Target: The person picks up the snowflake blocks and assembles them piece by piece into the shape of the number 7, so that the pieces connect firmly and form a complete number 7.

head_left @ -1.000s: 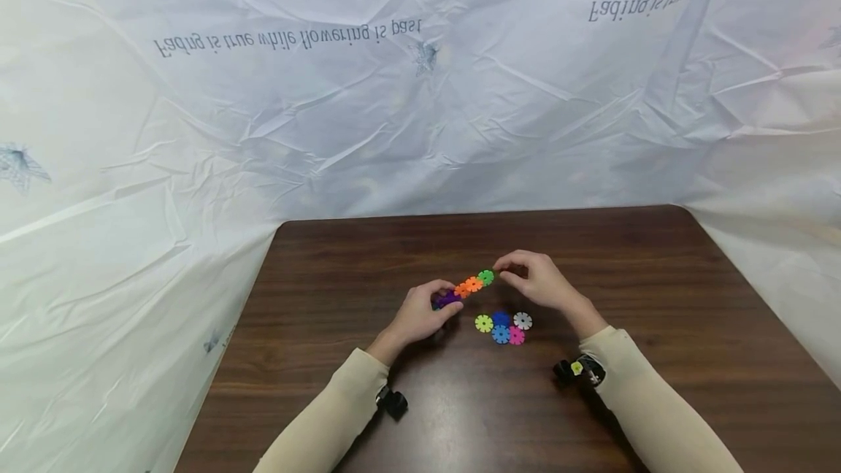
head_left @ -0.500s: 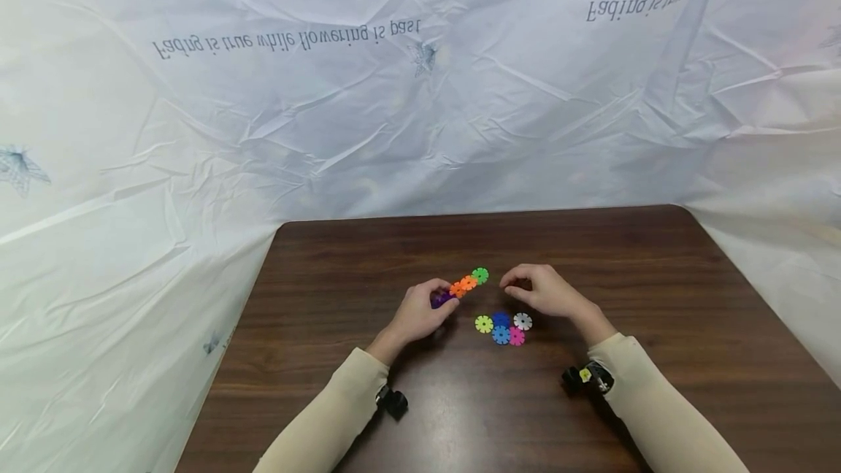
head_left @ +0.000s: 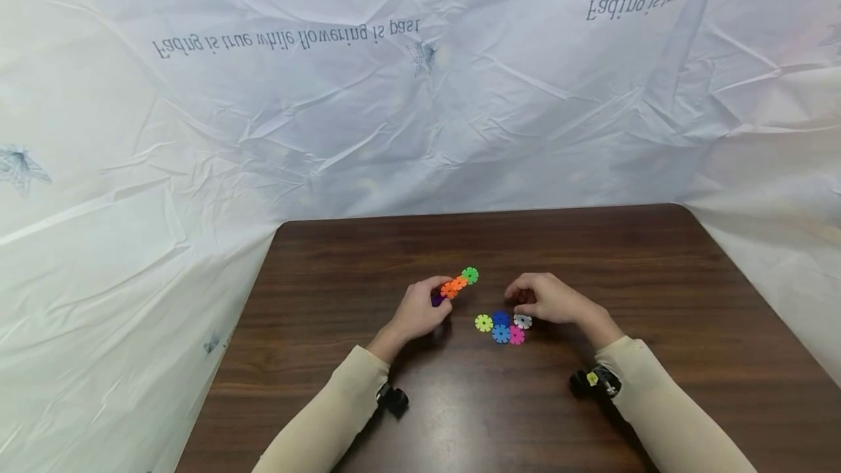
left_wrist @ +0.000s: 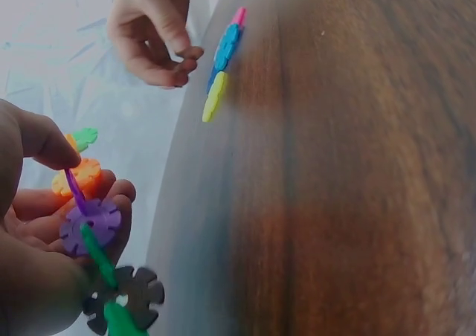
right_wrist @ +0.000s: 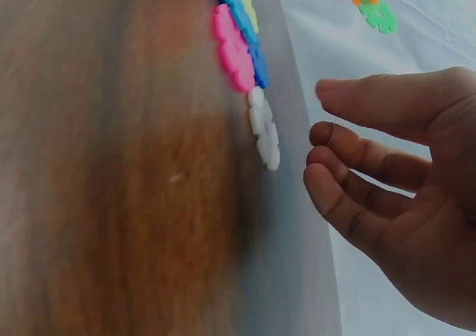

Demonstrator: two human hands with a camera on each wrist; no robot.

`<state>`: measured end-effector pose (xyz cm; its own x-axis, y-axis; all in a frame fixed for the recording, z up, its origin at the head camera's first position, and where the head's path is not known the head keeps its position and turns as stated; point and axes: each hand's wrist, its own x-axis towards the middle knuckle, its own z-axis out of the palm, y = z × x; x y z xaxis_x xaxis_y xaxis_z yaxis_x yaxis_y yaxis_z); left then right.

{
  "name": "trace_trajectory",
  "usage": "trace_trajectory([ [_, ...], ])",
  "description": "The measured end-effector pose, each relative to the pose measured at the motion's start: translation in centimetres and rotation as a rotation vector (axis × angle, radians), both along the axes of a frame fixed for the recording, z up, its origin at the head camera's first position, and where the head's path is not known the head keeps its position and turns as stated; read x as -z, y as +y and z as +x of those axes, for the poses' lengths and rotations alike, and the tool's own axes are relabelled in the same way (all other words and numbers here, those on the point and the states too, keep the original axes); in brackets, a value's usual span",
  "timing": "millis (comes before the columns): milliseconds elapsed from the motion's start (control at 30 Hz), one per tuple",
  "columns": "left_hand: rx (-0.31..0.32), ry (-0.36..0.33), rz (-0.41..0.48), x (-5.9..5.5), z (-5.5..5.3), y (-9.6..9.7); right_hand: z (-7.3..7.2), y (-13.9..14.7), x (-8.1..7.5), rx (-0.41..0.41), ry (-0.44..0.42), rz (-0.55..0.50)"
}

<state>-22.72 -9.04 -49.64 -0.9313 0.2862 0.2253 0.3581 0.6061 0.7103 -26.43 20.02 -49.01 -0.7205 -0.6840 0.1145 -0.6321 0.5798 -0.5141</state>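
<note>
My left hand (head_left: 416, 311) pinches a chain of interlocking notched discs (left_wrist: 91, 228) between thumb and fingers. Dark green, black and purple discs show at the near end in the left wrist view, with orange discs (head_left: 453, 286) and a light green disc (head_left: 469, 275) at the far end. My right hand (head_left: 550, 298) hovers with loosely bent fingers and holds nothing, its thumb overlapping the white disc (head_left: 523, 322) in the head view. In the right wrist view the fingertips are apart from that white disc (right_wrist: 264, 130).
Beside the white disc lie a yellow disc (head_left: 483, 323), a dark blue disc (head_left: 501, 318), a light blue disc (head_left: 501, 334) and a pink disc (head_left: 517, 335), all flat on the brown wooden table (head_left: 368, 254). White printed sheeting (head_left: 420, 122) hangs behind and around the table.
My right hand has drawn away from the light green end of the chain and come down toward the white disc. The chain in my left hand has shifted slightly left.
</note>
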Motion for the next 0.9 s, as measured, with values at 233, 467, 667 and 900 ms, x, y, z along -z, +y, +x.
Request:
trace_trajectory([
  [233,0.006,0.012,-0.001,0.0,-0.2,0.0,0.1,0.7,0.3,-0.026,-0.045,0.066],
  [467,0.004,-0.021,0.009,0.0,0.0,0.1,0.1,1.1,0.7,-0.039,-0.044,0.108],
  [667,-0.004,-0.037,0.022,0.1,0.1,0.4,0.1,1.1,0.8,-0.049,-0.031,0.109],
  [900,-0.021,-0.025,0.032,0.1,0.2,0.5,0.2,1.0,0.9,-0.059,-0.021,0.072],
])
